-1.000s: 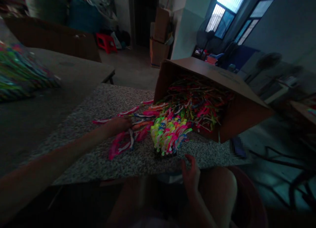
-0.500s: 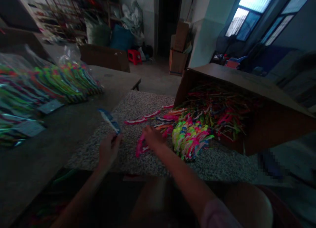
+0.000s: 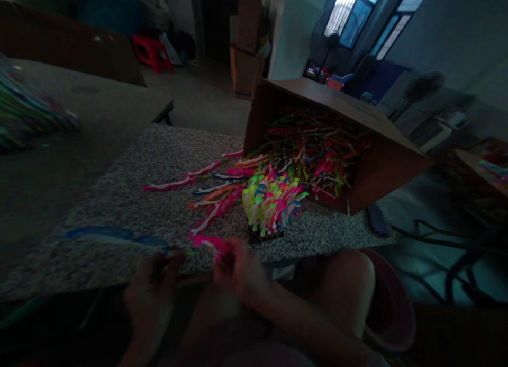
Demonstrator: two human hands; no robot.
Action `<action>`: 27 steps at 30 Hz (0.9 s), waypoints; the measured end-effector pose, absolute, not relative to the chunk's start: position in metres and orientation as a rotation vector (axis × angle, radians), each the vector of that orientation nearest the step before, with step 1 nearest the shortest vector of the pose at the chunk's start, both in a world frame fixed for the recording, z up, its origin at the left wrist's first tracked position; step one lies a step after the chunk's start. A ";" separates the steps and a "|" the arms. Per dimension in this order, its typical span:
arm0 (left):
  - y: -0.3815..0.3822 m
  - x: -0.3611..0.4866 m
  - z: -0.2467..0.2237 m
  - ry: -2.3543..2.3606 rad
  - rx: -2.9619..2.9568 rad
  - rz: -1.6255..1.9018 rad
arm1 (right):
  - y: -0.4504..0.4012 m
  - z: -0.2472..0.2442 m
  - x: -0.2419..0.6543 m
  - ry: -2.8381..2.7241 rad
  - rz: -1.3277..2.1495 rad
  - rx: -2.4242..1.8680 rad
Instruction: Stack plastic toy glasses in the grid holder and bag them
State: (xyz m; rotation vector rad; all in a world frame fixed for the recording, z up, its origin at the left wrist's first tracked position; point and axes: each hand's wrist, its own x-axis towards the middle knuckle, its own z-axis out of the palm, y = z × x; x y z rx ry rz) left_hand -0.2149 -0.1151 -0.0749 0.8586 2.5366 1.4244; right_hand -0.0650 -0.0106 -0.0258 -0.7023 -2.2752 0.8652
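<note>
My left hand [image 3: 150, 293], blurred, is closed on one end of a long blue-and-white strip [image 3: 115, 234], which stretches out to the left above the speckled tabletop [image 3: 119, 166]. To its right, my right hand [image 3: 245, 274] pinches a short pink strip [image 3: 208, 242] near the table's front edge. Just beyond it fans a group of loose strips, among them a pink-and-white strip [image 3: 170, 185]. Beside them lies a dense bundle of yellow, pink and white strips [image 3: 270, 200]. What exactly the strips are, I cannot make out.
A cardboard box [image 3: 389, 171] on its side, full of coloured strips, opens toward me on the right. At the left stands another table [image 3: 99, 102] with bagged strips [image 3: 32, 110]. A red stool [image 3: 153, 53] is on the floor behind; a pink tub [image 3: 391, 303] sits by my knee.
My view has turned right and down. My right hand has come back from the loose strips with a pink strip. The blue-and-white strip in my left hand has swung from upright to nearly level.
</note>
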 end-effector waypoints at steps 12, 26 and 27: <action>-0.012 -0.124 -0.101 2.225 1.738 1.516 | 0.083 -0.055 0.064 -1.724 0.840 -1.364; -0.010 -0.129 -0.113 2.401 2.176 1.032 | 0.098 -0.053 0.038 -2.103 0.726 -1.543; -0.011 -0.131 -0.116 2.404 2.189 1.022 | 0.096 -0.051 0.036 -2.134 0.692 -1.557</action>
